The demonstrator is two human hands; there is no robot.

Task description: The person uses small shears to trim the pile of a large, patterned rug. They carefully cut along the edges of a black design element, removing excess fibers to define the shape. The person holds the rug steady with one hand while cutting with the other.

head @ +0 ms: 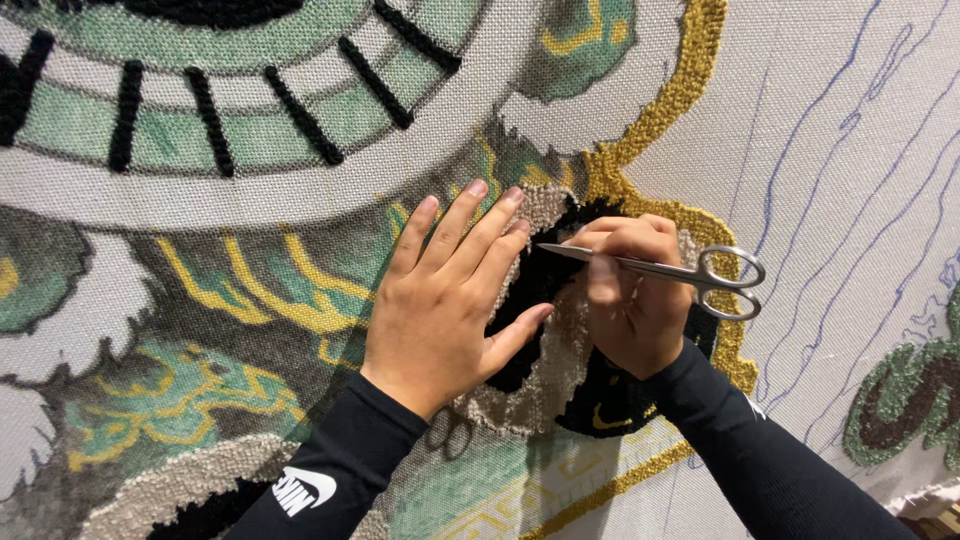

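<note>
My right hand is curled into a loose fist, its fingers closed round the small steel scissors. The blades are together and point left, their tip just beside my left fingertips; the handle loops stick out to the right, clear of the hand. My left hand lies flat and spread, holding nothing, fingers pressed on the tufted rug cloth, thumb reaching into the black pile patch between the two hands.

I judge this to be the trimming step: the left hand steadies the cloth while the scissors come in at the edge where black pile meets the grey-beige loops. The next cut, I think, calls for opening the blades a little, keeping them flat to the pile, and keeping the tip off my left fingers. A gold tufted border runs round the patch; green and yellow painted areas lie to the left.
</note>
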